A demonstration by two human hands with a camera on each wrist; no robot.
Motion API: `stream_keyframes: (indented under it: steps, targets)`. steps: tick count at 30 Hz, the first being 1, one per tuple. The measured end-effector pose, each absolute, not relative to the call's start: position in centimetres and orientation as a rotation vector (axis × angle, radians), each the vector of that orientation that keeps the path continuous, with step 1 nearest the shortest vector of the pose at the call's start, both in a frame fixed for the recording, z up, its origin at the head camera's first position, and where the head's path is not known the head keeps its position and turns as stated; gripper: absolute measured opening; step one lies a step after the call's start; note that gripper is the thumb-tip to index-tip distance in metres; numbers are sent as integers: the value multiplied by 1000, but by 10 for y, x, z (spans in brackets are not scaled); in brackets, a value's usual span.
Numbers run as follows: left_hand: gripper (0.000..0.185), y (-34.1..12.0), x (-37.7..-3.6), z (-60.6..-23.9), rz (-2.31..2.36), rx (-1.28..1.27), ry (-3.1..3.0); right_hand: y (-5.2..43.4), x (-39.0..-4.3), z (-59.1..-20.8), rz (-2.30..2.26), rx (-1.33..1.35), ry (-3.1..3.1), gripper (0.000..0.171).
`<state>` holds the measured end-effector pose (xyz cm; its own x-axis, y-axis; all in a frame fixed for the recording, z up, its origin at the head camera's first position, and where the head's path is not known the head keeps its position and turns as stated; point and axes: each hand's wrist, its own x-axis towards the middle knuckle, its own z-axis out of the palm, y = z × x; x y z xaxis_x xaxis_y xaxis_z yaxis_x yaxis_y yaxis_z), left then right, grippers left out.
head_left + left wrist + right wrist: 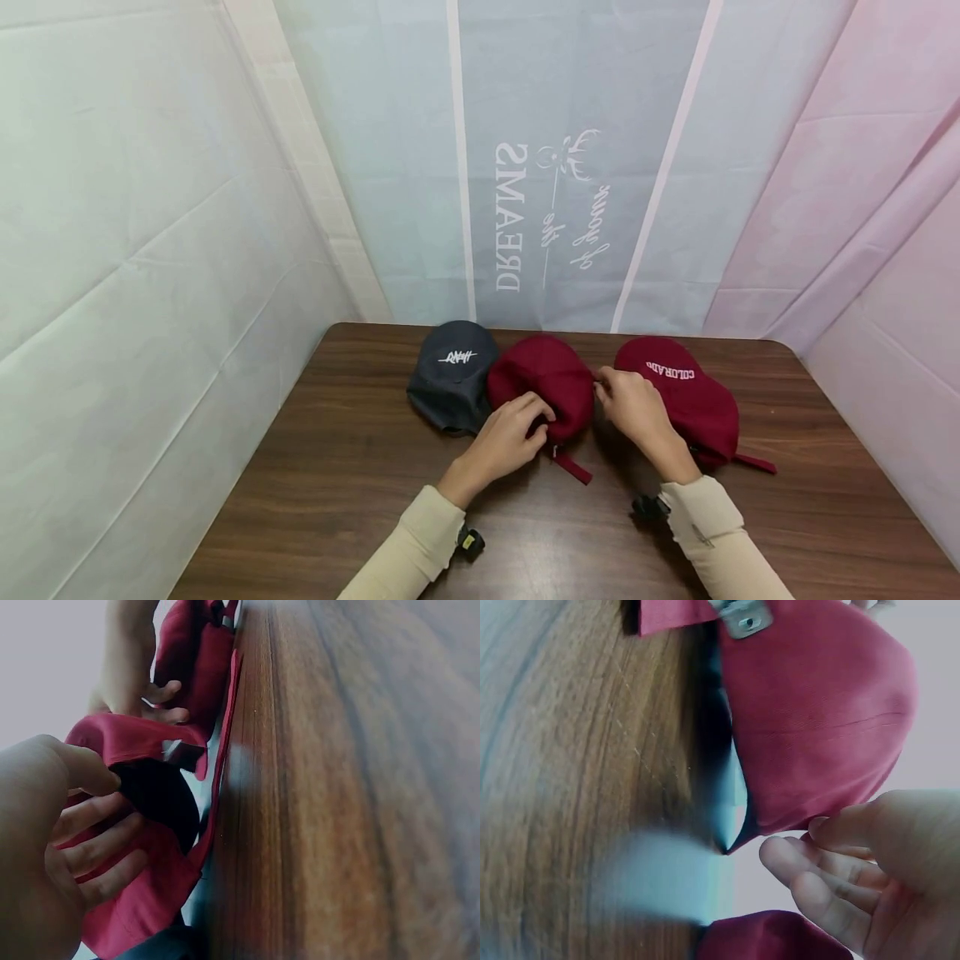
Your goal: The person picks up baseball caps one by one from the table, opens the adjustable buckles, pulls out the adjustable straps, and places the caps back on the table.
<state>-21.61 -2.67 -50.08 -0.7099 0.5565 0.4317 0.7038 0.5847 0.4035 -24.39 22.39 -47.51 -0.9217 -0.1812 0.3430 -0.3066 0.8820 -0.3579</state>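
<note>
Tabletop [330, 517]: near its far edge, about midway between far corners, we see the middle red cap [542, 367].
Middle red cap: both hands reach it equally.
Left hand [506, 433]: on the cap's near side, fingers bent, gripping cloth by the dark opening.
Right hand [636, 408]: at its right side, thumb and finger pinching the border.
Strap [573, 465]: slants rightward to the near edge.

Beige sleeves [397, 554] with wide cuffs [702, 506]; black wrist devices [648, 509], the left bearing a yellow label [468, 542]
</note>
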Motion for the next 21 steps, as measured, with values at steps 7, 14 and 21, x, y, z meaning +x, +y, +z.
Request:
stream_keyframes:
  steps: [7, 14, 21]
  targets:
    - [16, -24, -214, -499, -817, -1040, -2558, 228, -235, -469, 623, 362, -2722, 14]
    - [15, -17, -209, -494, -842, -1056, -2505, 233, -223, -460, 642, 362, -2690, 11]
    - [11, -7, -204, -489, -882, -1120, -2430, 238, -213, -451, 606, 370, -2659, 12]
